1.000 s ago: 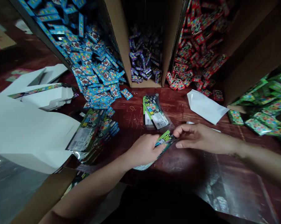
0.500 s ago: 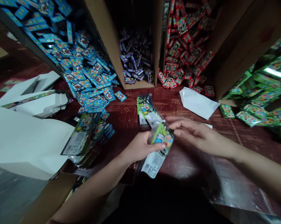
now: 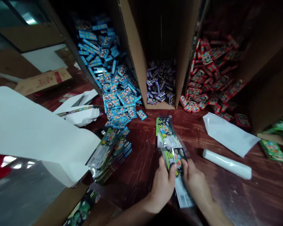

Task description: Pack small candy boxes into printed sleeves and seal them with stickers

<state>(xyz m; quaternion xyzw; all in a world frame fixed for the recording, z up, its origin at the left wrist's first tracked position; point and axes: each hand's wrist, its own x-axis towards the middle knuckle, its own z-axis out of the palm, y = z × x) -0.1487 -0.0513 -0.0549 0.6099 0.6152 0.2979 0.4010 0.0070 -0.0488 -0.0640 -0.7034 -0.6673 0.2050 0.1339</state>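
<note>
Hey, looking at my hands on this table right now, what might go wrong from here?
The held packet, between your left grip and right grip, seems to overlap the flat packets just beyond, so it might nudge them.

The white roll lies on its side near your right grip; a bump might send it rolling.

The uneven packet pile at left could slide if brushed.

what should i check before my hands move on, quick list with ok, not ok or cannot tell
1. Left hand gripping the printed packet: ok, thumb on its face.
2. Right hand on the packet's right edge: ok.
3. Packet apart from the loose packets beyond: cannot tell, they overlap in view.
4. White roll apart from the right hand: ok.
5. Blue boxes all off the table: not ok, some lie on it.
</note>
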